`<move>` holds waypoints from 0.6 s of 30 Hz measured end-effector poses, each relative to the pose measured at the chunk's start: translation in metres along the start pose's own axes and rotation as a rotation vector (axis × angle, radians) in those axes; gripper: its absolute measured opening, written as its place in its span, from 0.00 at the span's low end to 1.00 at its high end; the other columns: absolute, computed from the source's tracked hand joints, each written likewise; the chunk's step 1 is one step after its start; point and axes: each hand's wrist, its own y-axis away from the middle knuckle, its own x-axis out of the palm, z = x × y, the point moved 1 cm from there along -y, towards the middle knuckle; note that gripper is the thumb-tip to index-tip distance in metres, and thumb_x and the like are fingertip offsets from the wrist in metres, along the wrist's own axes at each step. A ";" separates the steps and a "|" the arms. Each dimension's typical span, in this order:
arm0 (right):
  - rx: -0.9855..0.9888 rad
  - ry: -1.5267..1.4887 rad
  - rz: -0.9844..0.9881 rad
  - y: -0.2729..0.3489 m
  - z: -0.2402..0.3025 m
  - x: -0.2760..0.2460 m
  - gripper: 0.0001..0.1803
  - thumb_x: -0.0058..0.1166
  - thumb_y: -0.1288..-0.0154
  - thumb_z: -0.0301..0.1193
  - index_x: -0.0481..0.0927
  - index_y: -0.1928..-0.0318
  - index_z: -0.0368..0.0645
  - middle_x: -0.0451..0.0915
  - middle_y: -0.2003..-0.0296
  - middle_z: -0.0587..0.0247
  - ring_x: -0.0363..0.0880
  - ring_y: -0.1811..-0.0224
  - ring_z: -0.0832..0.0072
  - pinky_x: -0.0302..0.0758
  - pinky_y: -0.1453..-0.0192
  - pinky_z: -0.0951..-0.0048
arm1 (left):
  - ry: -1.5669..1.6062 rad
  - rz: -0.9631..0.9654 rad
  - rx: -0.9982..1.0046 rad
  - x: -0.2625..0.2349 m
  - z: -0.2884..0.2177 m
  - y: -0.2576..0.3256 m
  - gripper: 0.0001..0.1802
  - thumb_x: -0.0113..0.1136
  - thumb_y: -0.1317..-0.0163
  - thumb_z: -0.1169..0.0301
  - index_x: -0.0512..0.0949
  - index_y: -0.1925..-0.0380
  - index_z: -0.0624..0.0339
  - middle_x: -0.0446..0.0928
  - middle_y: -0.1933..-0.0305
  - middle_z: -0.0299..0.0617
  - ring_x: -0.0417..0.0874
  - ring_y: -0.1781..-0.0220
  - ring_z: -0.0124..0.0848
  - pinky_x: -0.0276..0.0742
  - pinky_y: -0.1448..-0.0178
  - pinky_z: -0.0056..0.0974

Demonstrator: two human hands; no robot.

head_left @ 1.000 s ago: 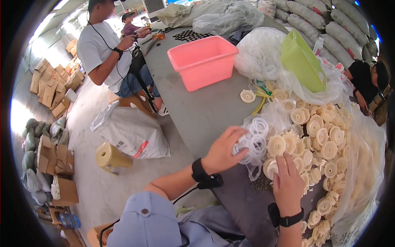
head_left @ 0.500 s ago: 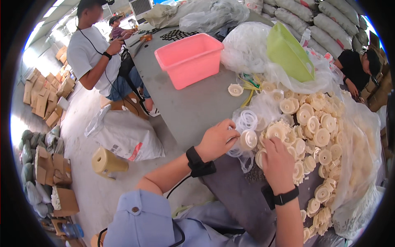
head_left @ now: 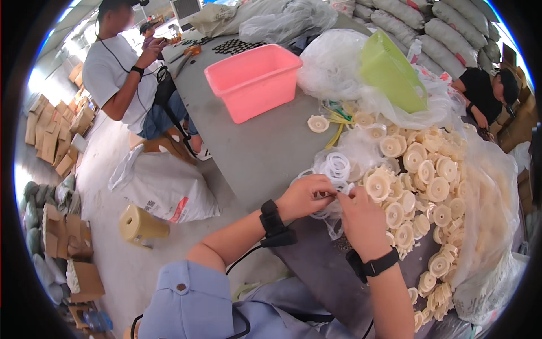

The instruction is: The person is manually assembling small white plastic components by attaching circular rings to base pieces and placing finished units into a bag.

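head view: i see a person's two bare hands close together over a long grey table [head_left: 254,150]. the left hand [head_left: 307,196] has its thumb and fingers bent in, and the right hand [head_left: 361,217] has its fingertips right up by them. i cannot tell if the fingers are clamped on something, because the hands hide it. a bunch of thin white plastic rings [head_left: 338,165] lies just past the fingertips. beside the right hand is a big heap of round cream plastic wheels [head_left: 437,189], many on top of each other. farther back, a pink plastic tub [head_left: 262,101] stands on the table, and a tilted light green plastic basket [head_left: 389,73] rests by a crumpled clear plastic bag [head_left: 333,62].
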 end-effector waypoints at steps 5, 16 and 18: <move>0.007 0.008 0.002 -0.006 -0.003 -0.004 0.10 0.51 0.54 0.25 0.72 0.67 0.44 0.68 0.67 0.64 0.73 0.67 0.70 0.72 0.71 0.71 | 0.045 -0.048 0.038 -0.003 -0.002 0.000 0.09 0.57 0.52 0.77 0.77 0.68 0.58 0.73 0.70 0.35 0.71 0.70 0.25 0.68 0.69 0.28; -0.183 -0.011 -0.048 0.010 -0.014 -0.004 0.08 0.53 0.55 0.25 0.71 0.71 0.43 0.72 0.62 0.68 0.72 0.65 0.70 0.71 0.69 0.70 | 0.677 -0.338 -0.189 -0.004 -0.004 -0.002 0.05 0.53 0.46 0.79 0.74 0.68 0.66 0.73 0.71 0.34 0.72 0.71 0.19 0.68 0.67 0.24; -0.253 -0.022 -0.031 0.012 -0.021 -0.009 0.08 0.54 0.55 0.25 0.70 0.72 0.43 0.73 0.64 0.68 0.72 0.66 0.70 0.71 0.69 0.71 | 0.648 -0.291 -0.006 -0.006 -0.016 -0.008 0.06 0.51 0.45 0.80 0.74 0.67 0.67 0.74 0.69 0.37 0.75 0.69 0.22 0.71 0.65 0.26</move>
